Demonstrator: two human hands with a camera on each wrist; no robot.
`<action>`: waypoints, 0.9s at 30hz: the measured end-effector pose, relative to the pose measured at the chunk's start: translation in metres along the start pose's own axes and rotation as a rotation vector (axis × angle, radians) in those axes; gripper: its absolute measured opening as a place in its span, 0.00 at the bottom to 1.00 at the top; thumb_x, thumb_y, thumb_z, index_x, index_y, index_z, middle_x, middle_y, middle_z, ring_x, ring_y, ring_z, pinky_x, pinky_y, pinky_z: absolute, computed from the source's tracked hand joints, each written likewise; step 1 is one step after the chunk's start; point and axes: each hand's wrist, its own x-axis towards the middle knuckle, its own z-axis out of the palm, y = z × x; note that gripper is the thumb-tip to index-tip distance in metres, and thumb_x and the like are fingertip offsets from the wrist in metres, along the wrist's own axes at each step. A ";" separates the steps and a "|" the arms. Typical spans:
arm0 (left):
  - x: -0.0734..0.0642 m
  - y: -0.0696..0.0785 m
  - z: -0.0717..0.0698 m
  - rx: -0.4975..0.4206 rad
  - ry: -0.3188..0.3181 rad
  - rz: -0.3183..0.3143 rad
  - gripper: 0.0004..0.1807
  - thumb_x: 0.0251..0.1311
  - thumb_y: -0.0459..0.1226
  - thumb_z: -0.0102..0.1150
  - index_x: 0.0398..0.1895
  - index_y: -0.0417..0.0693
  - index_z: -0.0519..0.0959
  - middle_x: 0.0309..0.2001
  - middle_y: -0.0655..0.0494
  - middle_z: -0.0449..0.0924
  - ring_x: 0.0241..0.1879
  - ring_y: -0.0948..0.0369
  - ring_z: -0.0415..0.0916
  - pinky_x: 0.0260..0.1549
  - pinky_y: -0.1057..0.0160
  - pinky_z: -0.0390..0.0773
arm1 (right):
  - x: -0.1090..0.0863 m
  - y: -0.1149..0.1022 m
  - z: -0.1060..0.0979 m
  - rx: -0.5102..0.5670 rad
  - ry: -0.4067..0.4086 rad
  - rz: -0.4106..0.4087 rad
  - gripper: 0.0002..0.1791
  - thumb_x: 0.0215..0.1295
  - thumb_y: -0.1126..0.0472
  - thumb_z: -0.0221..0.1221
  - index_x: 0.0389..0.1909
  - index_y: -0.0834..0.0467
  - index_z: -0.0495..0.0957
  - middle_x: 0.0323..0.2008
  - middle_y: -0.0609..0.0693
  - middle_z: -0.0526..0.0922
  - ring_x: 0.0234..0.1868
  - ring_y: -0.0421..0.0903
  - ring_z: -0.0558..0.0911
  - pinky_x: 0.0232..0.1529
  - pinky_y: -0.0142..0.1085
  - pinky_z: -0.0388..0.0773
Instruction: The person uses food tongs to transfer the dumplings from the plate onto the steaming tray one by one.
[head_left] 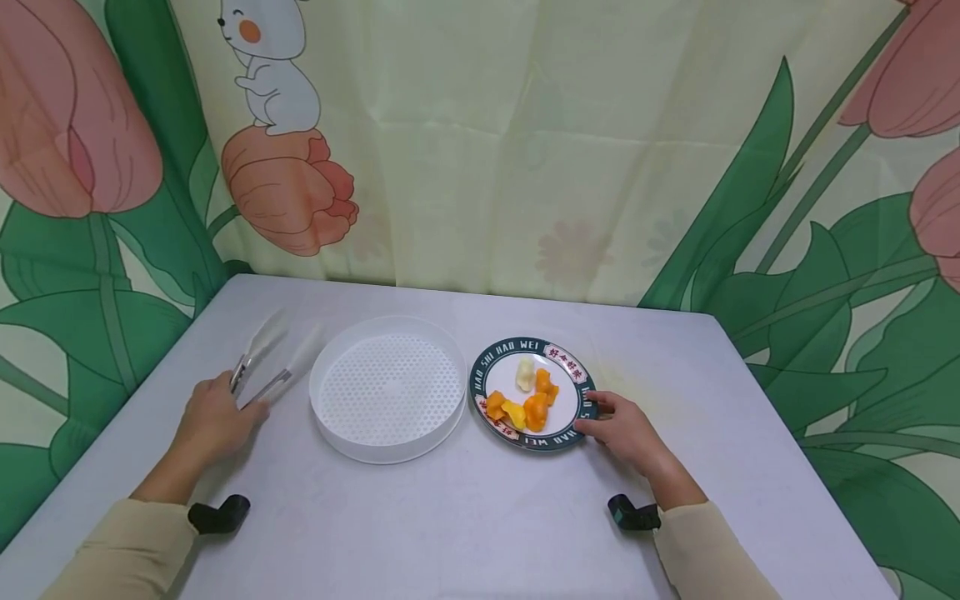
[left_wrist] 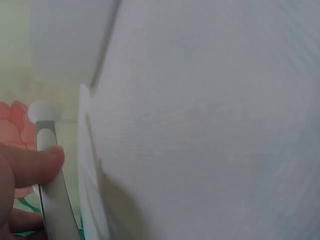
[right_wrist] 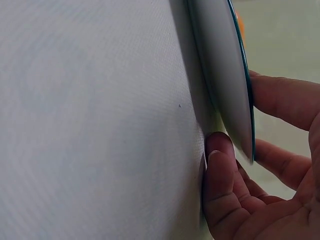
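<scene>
My left hand grips a pair of metal tongs with pale, translucent tips; the two arms are spread apart. In the left wrist view the thumb presses along one arm of the tongs. At the plate's right edge, my right hand holds the rim. In the right wrist view, fingertips lie under the lifted edge of the plate, others over it. This white plate has a dark green patterned rim and carries several orange and yellow chunks and a pale piece.
Left of the plate stands a round white tray with a perforated bottom, close to the tongs' tips. A white-covered table lies beneath everything. Behind it hangs a curtain printed with tulips.
</scene>
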 end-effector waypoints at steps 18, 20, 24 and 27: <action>-0.016 0.038 -0.018 -0.023 0.157 0.162 0.44 0.61 0.54 0.65 0.62 0.24 0.65 0.44 0.29 0.71 0.39 0.40 0.70 0.29 0.45 0.75 | -0.001 -0.002 0.000 0.011 0.002 -0.007 0.38 0.63 0.57 0.68 0.71 0.63 0.65 0.61 0.68 0.70 0.54 0.59 0.74 0.50 0.43 0.80; -0.020 0.047 -0.020 -0.009 0.138 0.187 0.44 0.61 0.54 0.65 0.63 0.24 0.65 0.47 0.28 0.72 0.41 0.39 0.71 0.31 0.43 0.75 | -0.001 -0.003 0.001 0.015 0.002 0.001 0.38 0.63 0.57 0.68 0.71 0.63 0.65 0.61 0.68 0.70 0.54 0.59 0.74 0.51 0.43 0.79; -0.028 0.065 -0.021 0.040 0.070 0.257 0.43 0.59 0.51 0.68 0.66 0.27 0.66 0.56 0.27 0.70 0.51 0.36 0.71 0.42 0.36 0.75 | 0.000 -0.003 0.001 0.017 0.000 0.006 0.38 0.64 0.57 0.68 0.72 0.62 0.65 0.62 0.67 0.70 0.54 0.58 0.74 0.52 0.43 0.79; -0.033 0.079 -0.018 0.079 0.028 0.327 0.42 0.56 0.49 0.71 0.67 0.30 0.68 0.60 0.30 0.70 0.55 0.37 0.71 0.47 0.36 0.74 | 0.000 -0.002 0.001 0.021 -0.003 0.008 0.38 0.64 0.57 0.68 0.72 0.62 0.64 0.63 0.67 0.69 0.55 0.58 0.73 0.52 0.44 0.79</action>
